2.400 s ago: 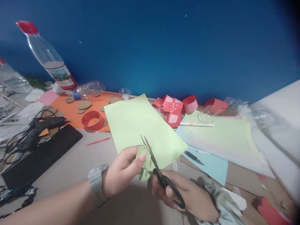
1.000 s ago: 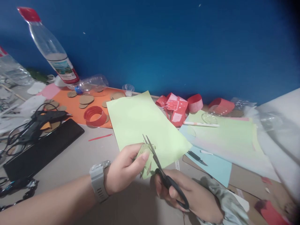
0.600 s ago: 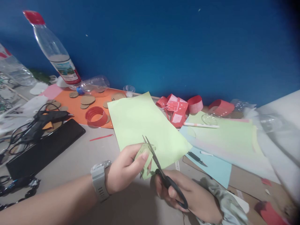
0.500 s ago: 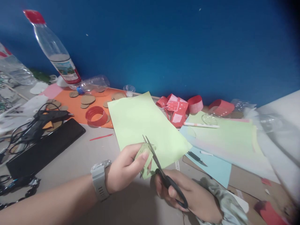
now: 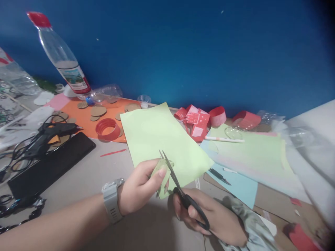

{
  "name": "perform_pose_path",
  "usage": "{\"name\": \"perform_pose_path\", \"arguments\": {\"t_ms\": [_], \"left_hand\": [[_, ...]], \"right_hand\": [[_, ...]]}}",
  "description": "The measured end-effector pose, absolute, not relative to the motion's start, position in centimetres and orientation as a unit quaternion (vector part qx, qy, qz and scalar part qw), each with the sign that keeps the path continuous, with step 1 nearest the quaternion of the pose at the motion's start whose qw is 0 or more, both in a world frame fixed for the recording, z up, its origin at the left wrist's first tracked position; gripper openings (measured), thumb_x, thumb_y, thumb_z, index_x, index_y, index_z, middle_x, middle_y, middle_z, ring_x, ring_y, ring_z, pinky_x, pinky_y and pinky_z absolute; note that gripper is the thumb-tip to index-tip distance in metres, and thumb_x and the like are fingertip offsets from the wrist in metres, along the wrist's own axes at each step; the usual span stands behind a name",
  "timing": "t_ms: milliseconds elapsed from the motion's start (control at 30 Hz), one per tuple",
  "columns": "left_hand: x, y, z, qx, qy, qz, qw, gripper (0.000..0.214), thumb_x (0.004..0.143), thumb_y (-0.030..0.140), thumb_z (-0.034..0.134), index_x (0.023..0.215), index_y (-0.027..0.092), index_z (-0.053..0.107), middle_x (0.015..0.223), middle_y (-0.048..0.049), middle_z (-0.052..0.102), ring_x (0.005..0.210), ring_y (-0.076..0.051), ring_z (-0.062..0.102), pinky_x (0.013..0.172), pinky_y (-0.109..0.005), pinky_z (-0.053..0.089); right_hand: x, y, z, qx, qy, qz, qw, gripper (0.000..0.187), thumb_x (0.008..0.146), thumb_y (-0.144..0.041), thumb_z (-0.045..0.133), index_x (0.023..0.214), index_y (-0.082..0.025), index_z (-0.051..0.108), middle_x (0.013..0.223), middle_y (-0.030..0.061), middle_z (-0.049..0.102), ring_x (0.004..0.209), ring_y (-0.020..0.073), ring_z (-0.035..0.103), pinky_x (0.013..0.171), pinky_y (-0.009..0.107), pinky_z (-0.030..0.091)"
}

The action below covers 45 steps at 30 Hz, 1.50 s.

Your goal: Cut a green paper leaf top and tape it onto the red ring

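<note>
My left hand, with a grey watch on its wrist, pinches a small light-green paper piece between thumb and fingers. My right hand grips black-handled scissors; their blades point up and away, slightly parted, with the small piece between them. Both hands hover over the near edge of a large light-green paper sheet lying on the table.
A black glue gun with cables and a black flat case lie at left. An orange sheet holds cardboard discs and a red ring. Plastic bottles stand at the back left. Red paper pieces, a pen and stacked coloured sheets lie at right.
Almost nothing has changed. The hands stay in place on the small green piece, and the view has drifted slightly.
</note>
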State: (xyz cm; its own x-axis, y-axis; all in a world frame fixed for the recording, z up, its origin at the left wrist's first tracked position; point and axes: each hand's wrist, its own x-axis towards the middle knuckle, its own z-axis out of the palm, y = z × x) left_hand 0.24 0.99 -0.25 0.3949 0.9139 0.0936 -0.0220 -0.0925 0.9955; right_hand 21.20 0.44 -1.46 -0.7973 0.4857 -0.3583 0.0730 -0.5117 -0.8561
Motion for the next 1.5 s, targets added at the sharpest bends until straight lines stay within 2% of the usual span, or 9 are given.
{"name": "perform_pose_path", "arguments": {"t_ms": [1000, 1167, 1500], "left_hand": [[0.12, 0.84, -0.3, 0.602, 0.388, 0.426, 0.553, 0.043, 0.098, 0.037, 0.034, 0.065, 0.015, 0.049, 0.058, 0.0002, 0.049, 0.053, -0.009, 0.045, 0.055, -0.022, 0.038], [0.04, 0.72, -0.26, 0.605, 0.37, 0.431, 0.558, 0.041, 0.096, 0.041, 0.039, 0.066, 0.015, 0.05, 0.061, -0.0003, 0.05, 0.055, -0.01, 0.045, 0.056, -0.022, 0.038], [0.14, 0.78, -0.48, 0.596, 0.374, 0.435, 0.562, 0.037, 0.098, 0.035, 0.036, 0.07, 0.015, 0.05, 0.063, 0.0007, 0.049, 0.055, -0.009, 0.046, 0.057, -0.022, 0.039]], "right_hand": [[21.01, 0.29, -1.25, -0.291, -0.496, 0.809, 0.122, 0.052, 0.08, -0.064, 0.057, 0.082, -0.013, 0.054, 0.052, -0.0073, 0.037, 0.04, 0.0047, 0.028, 0.035, 0.016, 0.021], [20.98, 0.32, -1.17, -0.288, -0.485, 0.815, 0.135, 0.049, 0.082, -0.062, 0.057, 0.084, -0.012, 0.055, 0.053, -0.0079, 0.035, 0.039, 0.004, 0.028, 0.035, 0.016, 0.02], [20.94, 0.35, -1.24, -0.293, -0.481, 0.817, 0.129, 0.052, 0.079, -0.064, 0.058, 0.082, -0.012, 0.054, 0.052, -0.0078, 0.036, 0.039, 0.0041, 0.029, 0.035, 0.016, 0.02]]}}
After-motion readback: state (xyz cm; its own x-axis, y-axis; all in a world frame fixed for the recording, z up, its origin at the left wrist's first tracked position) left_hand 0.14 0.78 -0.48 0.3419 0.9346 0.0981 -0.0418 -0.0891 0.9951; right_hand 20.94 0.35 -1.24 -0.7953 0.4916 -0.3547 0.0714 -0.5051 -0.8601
